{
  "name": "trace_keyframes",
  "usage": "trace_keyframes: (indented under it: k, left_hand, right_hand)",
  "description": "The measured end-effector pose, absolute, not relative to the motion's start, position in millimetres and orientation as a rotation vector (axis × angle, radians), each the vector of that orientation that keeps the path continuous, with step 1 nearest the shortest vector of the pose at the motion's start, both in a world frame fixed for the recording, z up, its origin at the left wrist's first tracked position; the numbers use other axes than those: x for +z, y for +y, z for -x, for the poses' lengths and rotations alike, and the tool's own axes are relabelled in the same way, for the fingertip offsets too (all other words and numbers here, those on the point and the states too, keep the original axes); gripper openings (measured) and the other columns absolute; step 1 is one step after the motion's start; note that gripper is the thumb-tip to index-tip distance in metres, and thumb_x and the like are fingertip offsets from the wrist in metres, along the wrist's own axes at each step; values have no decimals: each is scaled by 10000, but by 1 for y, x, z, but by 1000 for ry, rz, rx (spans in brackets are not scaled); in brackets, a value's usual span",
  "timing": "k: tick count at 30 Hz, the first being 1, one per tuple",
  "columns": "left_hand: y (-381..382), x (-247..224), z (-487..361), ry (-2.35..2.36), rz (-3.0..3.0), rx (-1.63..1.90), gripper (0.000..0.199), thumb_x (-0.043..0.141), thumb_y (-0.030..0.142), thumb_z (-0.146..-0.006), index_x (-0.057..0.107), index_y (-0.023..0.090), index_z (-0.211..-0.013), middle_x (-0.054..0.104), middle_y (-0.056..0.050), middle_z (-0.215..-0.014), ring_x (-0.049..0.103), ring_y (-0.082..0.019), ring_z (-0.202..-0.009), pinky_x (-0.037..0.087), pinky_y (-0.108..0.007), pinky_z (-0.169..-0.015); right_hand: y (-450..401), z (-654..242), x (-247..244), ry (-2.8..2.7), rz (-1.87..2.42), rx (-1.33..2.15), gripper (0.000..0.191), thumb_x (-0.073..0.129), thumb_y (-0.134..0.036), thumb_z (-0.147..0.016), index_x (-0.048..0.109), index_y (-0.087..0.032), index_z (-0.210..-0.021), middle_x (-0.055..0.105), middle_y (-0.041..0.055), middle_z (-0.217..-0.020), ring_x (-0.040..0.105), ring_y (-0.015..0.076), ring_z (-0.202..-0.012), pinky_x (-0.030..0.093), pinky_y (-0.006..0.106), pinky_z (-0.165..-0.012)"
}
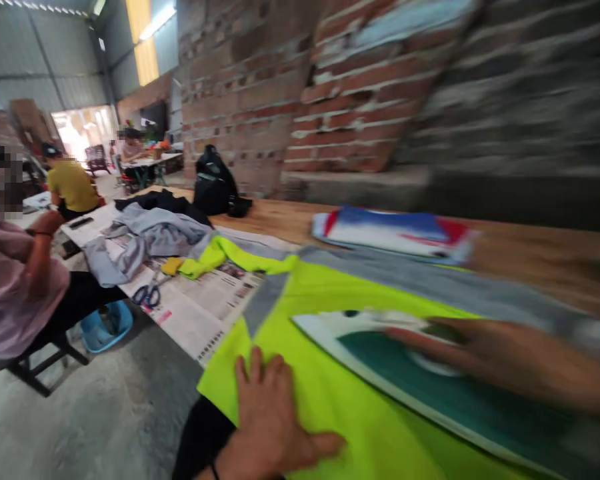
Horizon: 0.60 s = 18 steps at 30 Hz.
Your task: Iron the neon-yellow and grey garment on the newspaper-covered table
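A bright yellow-green garment with grey panels (pixel 330 287) lies spread over the table at the centre and right. My left hand (pixel 275 413) rests on it near the table's front edge, palm down with the fingers apart. On the right, my right hand (pixel 500 353) is wrapped round the handle of a green and white iron (pixel 380 360). The iron lies over the yellow-green cloth, its pointed tip toward the left. Both the hand and the iron are blurred by motion, and the iron's rear is smeared at the lower right.
Newspaper (pixel 195 307) covers the table's left part, with blue-handled scissors (pixel 147 295) and grey clothing (pixel 155 233). Behind are a black bag (pixel 214 183) and a folded blue, white and red garment (pixel 390 230). A seated person in pink (pixel 20 280) is at left; other people sit farther back.
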<state>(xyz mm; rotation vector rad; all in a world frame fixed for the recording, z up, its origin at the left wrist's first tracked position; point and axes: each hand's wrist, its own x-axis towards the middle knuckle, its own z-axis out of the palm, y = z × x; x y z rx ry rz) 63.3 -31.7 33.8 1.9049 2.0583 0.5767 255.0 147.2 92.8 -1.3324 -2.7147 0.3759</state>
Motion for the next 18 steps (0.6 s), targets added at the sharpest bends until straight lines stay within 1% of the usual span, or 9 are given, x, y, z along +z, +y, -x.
trace_keyframes:
  k: [1, 3, 4, 6, 9, 12, 18]
  left_hand:
    - [-30, 34, -64, 2094, -1916, 591, 961, 636, 731, -784, 421, 126, -1500, 427, -143, -1574, 250, -409, -1513, 214, -673, -1230]
    - [-27, 34, -65, 2155, -1950, 630, 980, 689, 722, -747, 456, 104, -1471, 453, -164, -1551, 294, -405, -1498, 247, -657, -1225]
    - [-25, 33, -66, 2176, -1969, 654, 974, 706, 708, -740, 464, 100, -1461, 469, -169, -1539, 309, -399, -1492, 255, -650, -1224]
    - [-24, 31, -66, 2200, -2002, 688, 934, 718, 678, -742, 485, 97, -1435, 489, -170, -1523, 326, -387, -1487, 258, -641, -1223]
    - [-25, 28, -65, 2214, -2033, 710, 880, 710, 665, -757, 520, 83, -1390, 497, -175, -1515, 334, -377, -1485, 254, -621, -1227]
    - [-26, 24, -63, 2235, -2077, 721, 850, 699, 684, -764, 558, 83, -1349, 514, -177, -1501, 350, -376, -1476, 272, -610, -1220]
    - [-22, 14, -62, 2268, -2231, 810, 813, 689, 727, -750, 609, 120, -1283, 572, -177, -1442, 428, -397, -1419, 354, -629, -1146]
  right_hand:
    - [151, -271, 109, -2696, 1471, 402, 770, 331, -904, -706, 781, -331, -956, 764, 175, -940, 705, 416, -921, 505, 536, -756]
    - [145, -288, 133, -2735, 1579, 448, 692, 342, -800, -840, 758, -262, -969, 763, 169, -901, 720, 331, -858, 513, 416, -767]
    - [138, -290, 139, -2771, 1579, 454, 646, 370, -768, -871, 744, -253, -983, 765, 148, -894, 720, 306, -859, 508, 371, -772]
    - [124, -285, 143, -2826, 1559, 396, 585, 426, -749, -893, 724, -261, -1018, 769, 106, -885, 720, 287, -890, 497, 323, -775]
    - [122, -274, 140, -2782, 1658, 240, 570, 483, -762, -881, 721, -268, -1037, 770, 92, -893, 722, 293, -933, 496, 308, -772]
    - [151, -272, 138, -2667, 1765, 123, 607, 443, -752, -911, 728, -237, -1060, 768, 126, -934, 718, 303, -959, 498, 324, -795]
    - [240, -270, 135, -2382, 2020, 64, 728, 413, -761, -920, 718, -166, -1210, 722, 206, -1174, 673, 341, -1101, 498, 385, -887]
